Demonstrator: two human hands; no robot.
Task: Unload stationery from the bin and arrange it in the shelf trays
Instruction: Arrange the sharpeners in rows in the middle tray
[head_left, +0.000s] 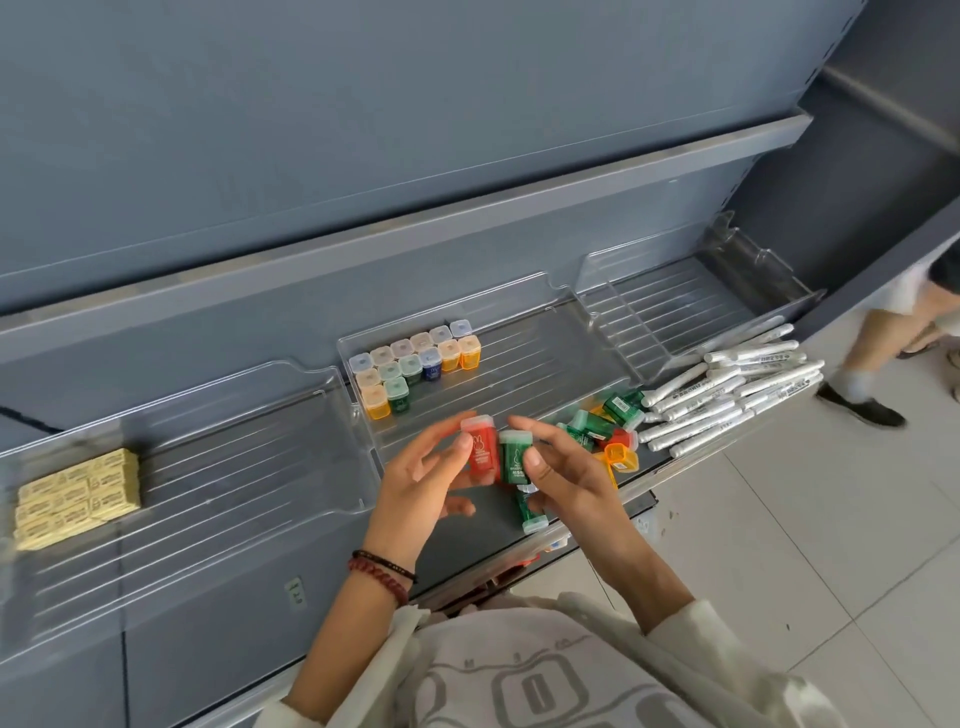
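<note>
The left hand (421, 483), low in the middle of the frame, pinches a small red translucent plastic box (480, 453) with a pale cap, upright between thumb and fingertips. Just right of it, the right hand (566, 480) pinches a matching green translucent box (514, 460). The two boxes stand side by side, nearly touching. A second green box (531, 512) shows under that palm; I cannot tell whether the hand holds it or it lies on the dark shelf board.

Beyond the fingers, toward centre frame, the clear plastic middle tray (545, 332) carries neat rows of capped boxes (415, 364) in its rear left corner, caps up. Right of the hands, a loose heap of green, red and orange boxes (605, 423) lies beside a spread of white wrapped pens (727, 389). At the left edge, yellow flat packs (78, 493) sit in another clear tray. No bin is in view.

The step in hand looks like adding this pair to the rows. It would go best with the caps kept up and each box set down flush against the end of a row. Letting go of one box at a time should avoid toppling its neighbours.
</note>
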